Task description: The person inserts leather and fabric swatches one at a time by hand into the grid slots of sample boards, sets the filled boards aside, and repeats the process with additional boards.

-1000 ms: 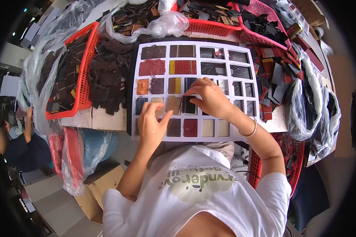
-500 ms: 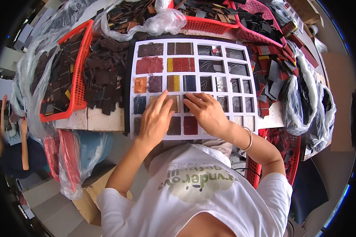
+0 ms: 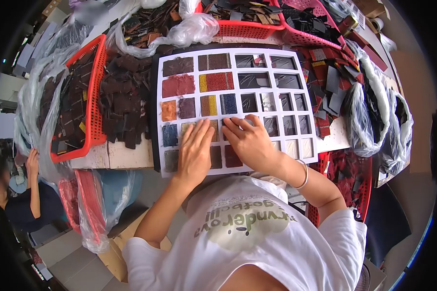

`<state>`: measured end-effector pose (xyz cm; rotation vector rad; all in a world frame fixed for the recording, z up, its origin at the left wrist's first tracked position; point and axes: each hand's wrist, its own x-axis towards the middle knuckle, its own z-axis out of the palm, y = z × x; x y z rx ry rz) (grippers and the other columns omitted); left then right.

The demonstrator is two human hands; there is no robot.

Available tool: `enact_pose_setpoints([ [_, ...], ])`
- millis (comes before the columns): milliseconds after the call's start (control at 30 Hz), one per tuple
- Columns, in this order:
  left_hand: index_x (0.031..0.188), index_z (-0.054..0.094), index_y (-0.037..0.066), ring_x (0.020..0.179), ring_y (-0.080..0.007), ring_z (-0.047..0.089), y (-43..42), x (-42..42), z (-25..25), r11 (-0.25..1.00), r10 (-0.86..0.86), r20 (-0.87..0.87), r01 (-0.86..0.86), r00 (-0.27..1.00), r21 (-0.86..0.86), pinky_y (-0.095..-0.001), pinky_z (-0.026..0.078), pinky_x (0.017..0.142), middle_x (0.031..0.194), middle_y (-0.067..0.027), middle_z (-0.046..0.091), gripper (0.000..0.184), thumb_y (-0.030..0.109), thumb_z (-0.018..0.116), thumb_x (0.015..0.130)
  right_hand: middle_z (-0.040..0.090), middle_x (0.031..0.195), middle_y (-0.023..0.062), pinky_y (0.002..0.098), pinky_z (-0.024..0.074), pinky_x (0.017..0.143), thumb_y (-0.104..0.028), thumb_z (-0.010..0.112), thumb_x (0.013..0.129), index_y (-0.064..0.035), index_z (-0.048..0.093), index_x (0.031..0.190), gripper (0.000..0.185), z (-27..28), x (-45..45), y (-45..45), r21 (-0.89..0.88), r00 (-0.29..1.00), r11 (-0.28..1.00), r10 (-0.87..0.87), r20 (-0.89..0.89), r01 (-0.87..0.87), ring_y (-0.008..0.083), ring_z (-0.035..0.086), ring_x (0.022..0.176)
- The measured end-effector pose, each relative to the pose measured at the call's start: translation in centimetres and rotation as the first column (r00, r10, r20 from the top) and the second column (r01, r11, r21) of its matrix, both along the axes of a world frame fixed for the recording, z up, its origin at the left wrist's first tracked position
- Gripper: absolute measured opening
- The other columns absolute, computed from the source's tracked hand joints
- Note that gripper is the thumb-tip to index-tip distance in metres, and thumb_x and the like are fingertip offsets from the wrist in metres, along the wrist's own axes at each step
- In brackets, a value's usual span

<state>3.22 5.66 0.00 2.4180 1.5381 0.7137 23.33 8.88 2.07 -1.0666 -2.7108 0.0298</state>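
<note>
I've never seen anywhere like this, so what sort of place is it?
Probably a small workshop making sample boards: a white board with swatches, red baskets of cut pieces, and plastic bags.

One board (image 3: 196,80), three red baskets (image 3: 98,77) and one pink basket (image 3: 301,38) show.

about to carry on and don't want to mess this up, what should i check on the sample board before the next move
1. White grid frame supported on the table: ok.
2. Blue swatch showing inside its window: ok.
3. Right-side windows filled with textured swatches: not ok, several show glossy dark surfaces.
4. Left hand and right hand clear of the grid: not ok, both rest over it.
5. Swatches beneath the fingers seated squarely: cannot tell, partly covered.
</note>
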Motion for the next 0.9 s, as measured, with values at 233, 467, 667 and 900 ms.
enact_pose_setpoints([
  [233, 0.115, 0.064, -0.006, 0.129, -0.0359, 0.048, -1.9, -0.4, 0.8, 0.969, 0.246, 0.034, -0.246, 0.969, 0.012, -0.0486, 0.032, 0.112, 0.131, -0.0177, 0.058, 0.027, 0.01, 0.057, 0.094, 0.062, 0.127, 0.0141, 0.0428, 0.0397, 0.1, -0.007, 0.066, 0.086, -0.0042, 0.063, 0.119, 0.034, 1.8, 7.8, -1.4, -0.193, 0.754, 0.875, -0.481, -0.446, 0.444, 0.0303, 0.058, 0.113],
  [467, 0.119, 0.059, -0.012, 0.133, -0.0351, 0.044, -2.5, 0.7, 1.2, 0.99, 0.14, -0.118, -0.14, 0.983, 0.01, -0.0533, 0.031, 0.112, 0.131, -0.0195, 0.056, 0.032, 0.005, 0.057, 0.092, 0.059, 0.129, 0.0241, 0.0392, 0.0394, 0.106, -0.021, 0.058, 0.098, 0.005, 0.05, 0.135, 0.046, -3.7, 15.8, -7.7, -0.418, 0.409, 0.51, -0.858, -0.311, 0.751, 0.0351, 0.055, 0.122],
  [667, 0.116, 0.059, -0.013, 0.128, -0.0329, 0.048, -1.9, -0.1, 1.2, 1.0, -0.026, -0.177, 0.023, 0.984, -0.019, -0.0495, 0.035, 0.11, 0.128, -0.0199, 0.056, 0.036, 0.006, 0.064, 0.085, 0.057, 0.132, 0.027, 0.0348, 0.0393, 0.105, -0.022, 0.056, 0.1, 0.0075, 0.044, 0.14, 0.051, -4.1, 15.3, -8.4, -0.57, 0.338, 0.49, -0.87, -0.358, 0.66, 0.031, 0.054, 0.127],
  [900, 0.127, 0.058, -0.003, 0.131, -0.0309, 0.047, 2.8, -1.1, 3.2, 0.997, -0.074, -0.087, 0.07, 0.993, -0.041, -0.0478, 0.031, 0.112, 0.137, -0.0155, 0.054, 0.038, 0.009, 0.058, 0.091, 0.064, 0.123, 0.0097, 0.0292, 0.0429, 0.098, -0.019, 0.055, 0.101, 0.0048, 0.053, 0.135, 0.042, -5.4, 17.5, -9.1, -0.832, 0.062, 0.468, -0.879, -0.472, 0.298, 0.0142, 0.058, 0.112],
])
